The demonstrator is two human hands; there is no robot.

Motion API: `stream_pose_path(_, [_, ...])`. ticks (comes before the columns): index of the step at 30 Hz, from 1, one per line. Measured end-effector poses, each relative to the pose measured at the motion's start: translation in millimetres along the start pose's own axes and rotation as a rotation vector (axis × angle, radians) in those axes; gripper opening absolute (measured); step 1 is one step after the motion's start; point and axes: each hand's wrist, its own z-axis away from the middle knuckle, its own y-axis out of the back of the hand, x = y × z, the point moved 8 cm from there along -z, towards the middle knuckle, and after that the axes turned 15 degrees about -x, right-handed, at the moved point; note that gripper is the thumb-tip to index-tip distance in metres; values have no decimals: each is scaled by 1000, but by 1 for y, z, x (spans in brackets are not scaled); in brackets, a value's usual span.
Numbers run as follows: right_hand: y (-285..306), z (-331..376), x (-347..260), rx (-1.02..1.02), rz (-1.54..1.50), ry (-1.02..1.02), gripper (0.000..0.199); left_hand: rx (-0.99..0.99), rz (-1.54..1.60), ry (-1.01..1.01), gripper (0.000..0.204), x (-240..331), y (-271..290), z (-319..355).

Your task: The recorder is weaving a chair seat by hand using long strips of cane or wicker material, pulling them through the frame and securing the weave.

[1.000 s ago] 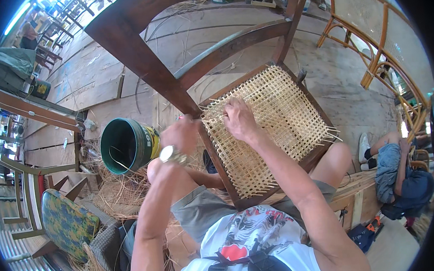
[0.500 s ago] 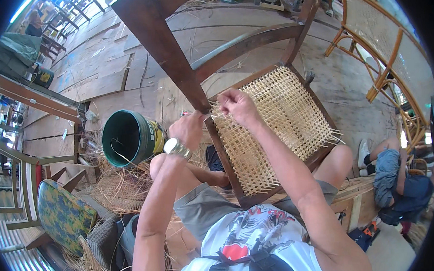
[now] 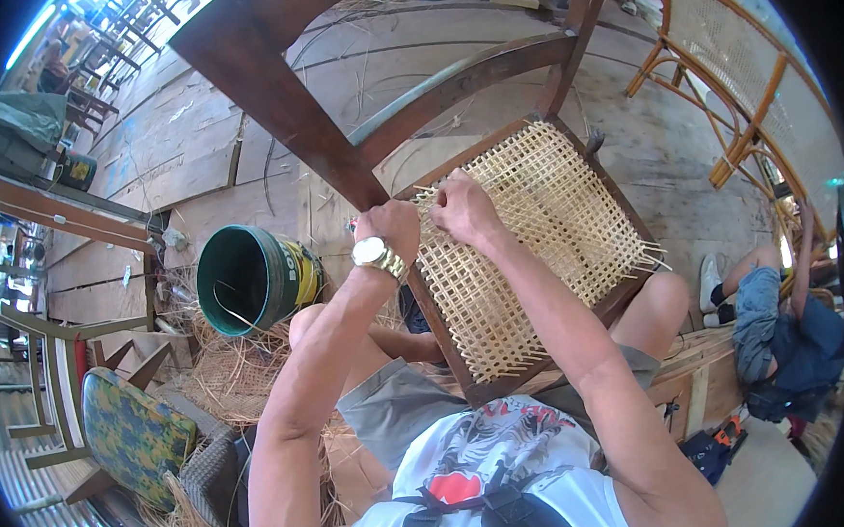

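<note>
Across my legs rests a dark wooden chair (image 3: pixel 474 84), its seat covered with woven pale cane (image 3: pixel 535 223). Loose cane ends stick out along the seat's edges. My left hand (image 3: pixel 391 229), with a watch (image 3: pixel 373 254) at the wrist, is closed at the seat's far-left corner, beside the back post; what its fingers hold is hidden. Just to its right, my right hand (image 3: pixel 464 210) pinches low over the weave near that corner. It seems to have a thin cane strand in its fingertips, though the fingers mostly cover it.
On the left, a green bucket (image 3: pixel 239 279) lies tipped beside scattered cane strips (image 3: pixel 235 371). A chair with a patterned cushion (image 3: pixel 137 431) is at the lower left. A rattan bench (image 3: pixel 718 42) stands at the far right. Another person (image 3: pixel 785 348) sits at the right.
My left hand has moved up and right, onto the seat's corner by the post. My right hand has lowered slightly toward the weave. The chair has shifted a little to the left.
</note>
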Motion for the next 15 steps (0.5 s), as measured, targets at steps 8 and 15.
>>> stream_pose_path(8, [-5, -12, 12, -84, -3, -27, 14, -31, 245, 41, 17, -12, -13, -4])
stream_pose_path(15, [-15, -20, -5, -22, 232, -5, 16, -19, 311, 38, 20, -23, -21, -8])
